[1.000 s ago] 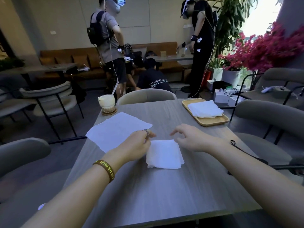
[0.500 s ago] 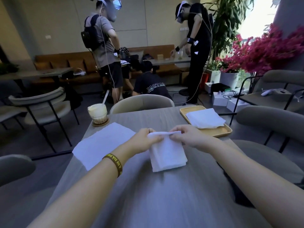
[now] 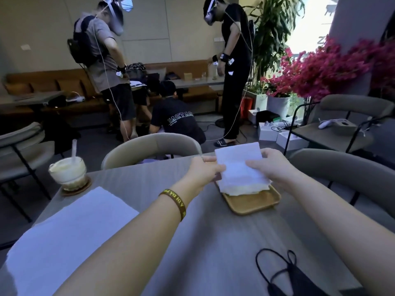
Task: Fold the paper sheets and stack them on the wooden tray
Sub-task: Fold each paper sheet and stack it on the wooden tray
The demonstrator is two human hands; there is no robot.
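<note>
Both hands hold a folded white paper sheet [image 3: 239,163] over the wooden tray [image 3: 254,202] at the table's far right. My left hand [image 3: 204,171] pinches its left edge and my right hand [image 3: 270,165] grips its right side. Under the held sheet, another folded white sheet [image 3: 241,190] lies on the tray. A large unfolded white sheet [image 3: 70,236] lies flat on the table at the near left.
An iced drink with a straw [image 3: 68,171] stands on a coaster at the far left corner. A black face mask [image 3: 295,274] lies at the near right. Grey chairs ring the table [image 3: 213,242]; three people stand or crouch beyond it.
Both hands picked the folded sheet up from the table's middle and carried it right and away, over the tray. The view turned towards the tray.
</note>
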